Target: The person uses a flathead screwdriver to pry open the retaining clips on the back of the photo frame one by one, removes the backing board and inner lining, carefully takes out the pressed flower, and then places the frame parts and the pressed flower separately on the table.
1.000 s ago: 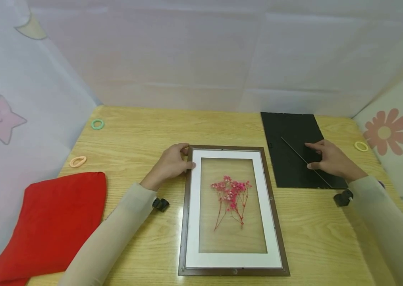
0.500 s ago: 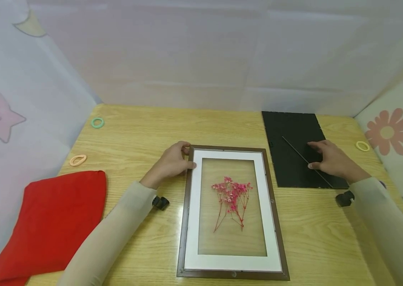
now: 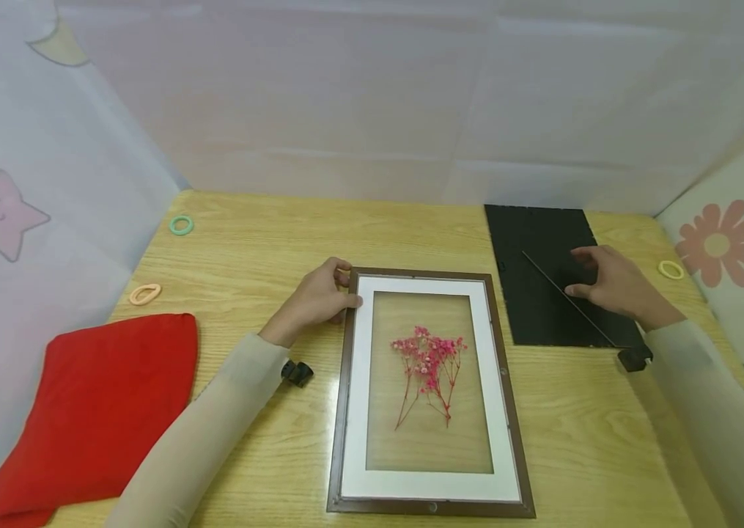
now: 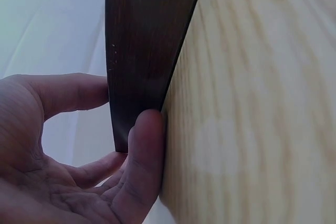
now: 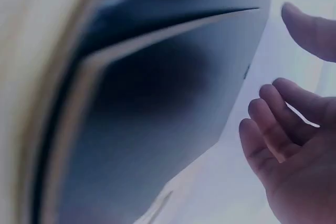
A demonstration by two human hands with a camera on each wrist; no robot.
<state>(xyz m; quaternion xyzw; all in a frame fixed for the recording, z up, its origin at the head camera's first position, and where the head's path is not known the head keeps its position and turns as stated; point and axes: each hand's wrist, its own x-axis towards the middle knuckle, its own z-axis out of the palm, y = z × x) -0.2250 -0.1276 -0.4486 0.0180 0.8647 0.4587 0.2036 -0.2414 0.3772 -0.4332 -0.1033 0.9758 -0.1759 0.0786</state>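
A brown picture frame (image 3: 520, 440) with a white mat (image 3: 355, 411) lies on the wooden table. Behind its clear pane is a sprig of pink dried flowers (image 3: 427, 357). My left hand (image 3: 319, 295) holds the frame's upper left corner, thumb on the face and fingers at the outer side. In the left wrist view the hand (image 4: 89, 145) curls around the end of the dark frame side (image 4: 144, 40). My right hand (image 3: 616, 286) hovers over a black backing board (image 3: 523, 308), fingers apart and holding nothing. A diagonal flap edge crosses the board; in the right wrist view this flap (image 5: 152, 108) shows a pale edge.
A red cloth (image 3: 97, 411) lies at the left. Green (image 3: 181, 225) and orange (image 3: 145, 294) rings sit near the table's left edge, a yellow ring (image 3: 671, 270) near the right. A pale curtain wall (image 3: 372, 110) stands behind the table.
My right hand has moved up slightly over the backing board, its thumb shifting away from the flap edge. The left hand keeps its hold on the frame corner.
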